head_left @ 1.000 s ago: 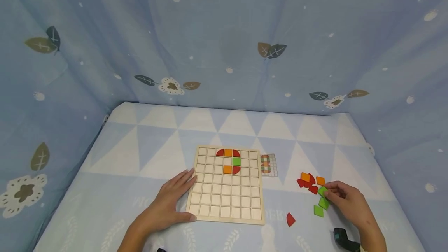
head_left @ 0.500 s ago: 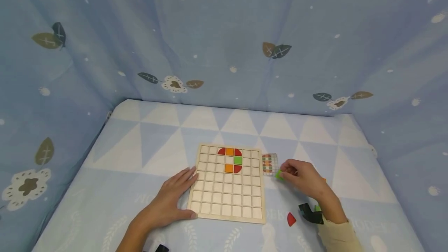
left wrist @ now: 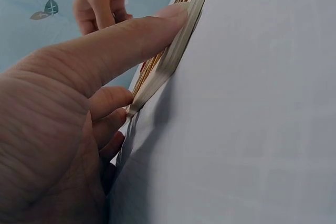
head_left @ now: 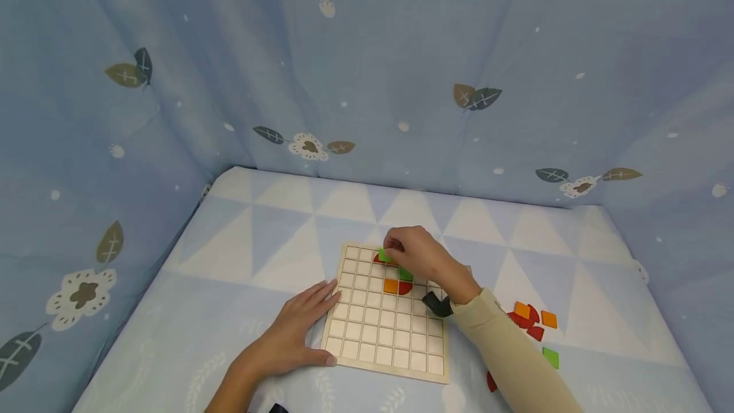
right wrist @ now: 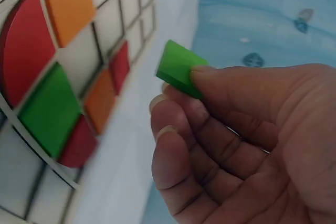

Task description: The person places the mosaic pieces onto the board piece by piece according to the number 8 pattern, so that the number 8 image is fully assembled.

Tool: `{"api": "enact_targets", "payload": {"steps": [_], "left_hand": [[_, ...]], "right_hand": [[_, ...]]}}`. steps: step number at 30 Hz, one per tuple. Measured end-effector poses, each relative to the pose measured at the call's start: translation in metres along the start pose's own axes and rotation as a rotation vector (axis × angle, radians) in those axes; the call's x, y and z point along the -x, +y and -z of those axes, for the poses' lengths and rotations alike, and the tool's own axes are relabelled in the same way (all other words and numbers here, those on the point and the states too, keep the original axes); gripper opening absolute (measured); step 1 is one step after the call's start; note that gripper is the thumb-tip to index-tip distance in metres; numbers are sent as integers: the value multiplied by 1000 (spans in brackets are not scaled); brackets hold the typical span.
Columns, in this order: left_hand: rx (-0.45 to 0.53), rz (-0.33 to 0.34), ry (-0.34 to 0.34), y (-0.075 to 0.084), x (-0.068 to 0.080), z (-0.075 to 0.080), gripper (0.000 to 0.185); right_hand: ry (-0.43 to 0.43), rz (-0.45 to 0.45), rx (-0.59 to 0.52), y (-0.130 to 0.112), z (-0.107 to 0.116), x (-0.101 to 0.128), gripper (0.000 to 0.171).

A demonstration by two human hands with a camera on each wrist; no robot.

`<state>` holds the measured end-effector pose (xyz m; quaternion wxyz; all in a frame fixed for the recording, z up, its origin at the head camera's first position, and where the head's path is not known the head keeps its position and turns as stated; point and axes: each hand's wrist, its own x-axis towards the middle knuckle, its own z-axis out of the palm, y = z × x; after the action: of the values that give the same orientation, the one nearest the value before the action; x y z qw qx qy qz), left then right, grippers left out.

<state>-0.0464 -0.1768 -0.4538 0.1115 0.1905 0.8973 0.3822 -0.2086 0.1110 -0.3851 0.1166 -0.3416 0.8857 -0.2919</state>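
A wooden grid board (head_left: 373,336) lies on the patterned cloth. My left hand (head_left: 289,336) rests at its near left corner, fingers along the left side and thumb (left wrist: 157,27) on the front edge. Over the board's far part, my right hand (head_left: 421,253) pinches a green square tile (right wrist: 179,67) between thumb and fingertips, held off the board surface in the right wrist view. Set in the cells are another green square (right wrist: 51,111), two orange squares (right wrist: 68,6) and several red quarter-circles (right wrist: 29,51). In the head view, my right hand partly covers these tiles.
To the right lie loose orange squares (head_left: 548,319), red quarter-circles (head_left: 536,333) and a green square (head_left: 551,357). A lone red piece (head_left: 491,382) shows beside my right sleeve (head_left: 510,349). Blue curtains (head_left: 367,69) hang behind the table and along its sides.
My right hand has carried the green square tile left from the loose pieces, past the pattern card, to over the board's far part. My left hand has stayed at the board's corner.
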Motion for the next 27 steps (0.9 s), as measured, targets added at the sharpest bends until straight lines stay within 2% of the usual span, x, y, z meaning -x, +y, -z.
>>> {"api": "enact_targets", "payload": {"steps": [4, 9, 17, 27], "left_hand": [[-8, 1, 0, -1, 0, 0, 110], [-7, 6, -10, -1, 0, 2, 110], [-5, -27, 9, 3, -2, 2, 107], [-5, -14, 6, 4, -1, 1, 108]], "right_hand": [[-28, -31, -4, 5, -13, -9, 6], [-64, -20, 9, 6, -25, -10, 6], [-85, -40, 60, 4, -27, -10, 6], [-61, -27, 199, -4, -34, -7, 13]]}}
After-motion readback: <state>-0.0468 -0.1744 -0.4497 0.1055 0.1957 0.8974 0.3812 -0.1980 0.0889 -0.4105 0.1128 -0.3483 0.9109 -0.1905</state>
